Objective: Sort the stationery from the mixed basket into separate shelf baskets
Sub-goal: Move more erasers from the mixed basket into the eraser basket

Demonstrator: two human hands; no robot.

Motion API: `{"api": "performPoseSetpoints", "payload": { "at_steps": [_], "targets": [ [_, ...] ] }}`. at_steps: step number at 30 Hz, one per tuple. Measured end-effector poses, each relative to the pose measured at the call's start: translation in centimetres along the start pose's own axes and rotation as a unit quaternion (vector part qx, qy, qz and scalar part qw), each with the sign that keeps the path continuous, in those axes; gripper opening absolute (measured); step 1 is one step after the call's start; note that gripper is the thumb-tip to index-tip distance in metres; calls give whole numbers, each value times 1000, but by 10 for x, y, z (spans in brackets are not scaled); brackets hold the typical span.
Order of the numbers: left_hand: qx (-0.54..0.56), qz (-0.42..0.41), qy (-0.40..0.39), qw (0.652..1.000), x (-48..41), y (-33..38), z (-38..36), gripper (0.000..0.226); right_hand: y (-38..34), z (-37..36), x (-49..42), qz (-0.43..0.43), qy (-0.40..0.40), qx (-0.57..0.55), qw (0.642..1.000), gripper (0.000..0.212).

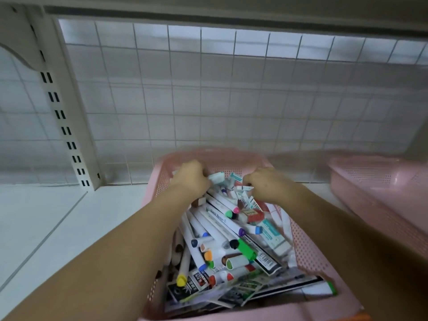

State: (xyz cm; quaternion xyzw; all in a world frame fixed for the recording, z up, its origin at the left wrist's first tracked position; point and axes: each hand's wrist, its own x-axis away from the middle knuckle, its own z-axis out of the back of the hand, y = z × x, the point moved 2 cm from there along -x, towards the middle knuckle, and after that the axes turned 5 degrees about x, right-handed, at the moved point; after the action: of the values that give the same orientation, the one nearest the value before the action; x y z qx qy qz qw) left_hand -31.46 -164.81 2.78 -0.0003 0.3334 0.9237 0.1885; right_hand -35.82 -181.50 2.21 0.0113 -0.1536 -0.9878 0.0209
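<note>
Dozens of white-barrelled markers with coloured caps (pixel 217 228) fill the near end, at 6 o'clock, of the pink perforated plastic mixed basket (pixel 308 251). Farther in, toward 12 o'clock, the left hand (pixel 192 179) and right hand (pixel 262 185) curl down into small white-and-teal packets (pixel 240 188), probably gathering one kind together; whether either actually grips any is hidden. A second pink perforated basket (pixel 370 179) waits at 2 o'clock, likely to receive them.

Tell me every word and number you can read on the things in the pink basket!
Nothing here reads clearly.
white marker: dark print along the barrel, too blurred to read.
black-and-white box: a barcode, digits too small.
red-and-white packet: label blurred.
small teal-and-white boxes: print blurred.
</note>
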Motion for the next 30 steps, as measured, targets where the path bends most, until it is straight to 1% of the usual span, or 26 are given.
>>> {"api": "performPoseSetpoints", "payload": {
  "at_steps": [3, 5, 6, 8, 10, 13, 15, 18, 21, 23, 24, 25, 26, 28, 30],
  "targets": [
    [82, -1, 9, 997, -3, -3, 4, 10, 0, 4, 2, -5, 4, -25, 1000, 19],
    [124, -1, 10, 992, -2, -4, 7, 8, 1, 6, 3, -10, 9, -68, 998, 14],
    [154, 0, 11, 988, -1, -4, 8, 11, 1, 7, 4, -15, 8, -93, 996, 14],
    [203, 0, 14, 979, 0, -4, 9, 14, 1, 10, 5, -29, 4, -142, 989, 22],
    [227, -9, 18, 974, 1, -4, 12, 8, 1, 13, 7, -50, 14, -184, 982, 29],
    [258, -22, 21, 966, 4, -3, 15, 7, 0, 19, 12, -65, 57, -205, 975, 32],
    [286, -16, 12, 958, 5, -3, 16, 8, -2, 25, 16, -70, 87, -225, 968, 33],
    [326, 8, 5, 945, 8, -1, 18, 9, 1, 37, 22, -94, 144, -282, 944, 32],
    [391, 15, -6, 920, 13, 10, 22, 15, 15, 49, 32, -116, 179, -331, 919, 29],
    [451, 19, -13, 892, 18, 22, 25, 9, 26, 54, 42, -126, 189, -383, 895, 25],
    [484, 24, -18, 875, 21, 28, 26, 8, 31, 55, 48, -128, 193, -421, 877, 22],
    [510, 27, -26, 859, 23, 35, 26, 8, 35, 55, 55, -128, 192, -469, 853, 19],
    [522, 26, -38, 852, 24, 43, 24, 7, 39, 55, 62, -124, 189, -520, 824, 19],
    [508, 17, -72, 858, 28, 60, 20, 6, 49, 54, 75, -106, 181, -610, 765, 26],
    [487, 17, -106, 867, 33, 82, 14, 6, 62, 53, 86, -95, 170, -661, 724, 24]
  ]
}}
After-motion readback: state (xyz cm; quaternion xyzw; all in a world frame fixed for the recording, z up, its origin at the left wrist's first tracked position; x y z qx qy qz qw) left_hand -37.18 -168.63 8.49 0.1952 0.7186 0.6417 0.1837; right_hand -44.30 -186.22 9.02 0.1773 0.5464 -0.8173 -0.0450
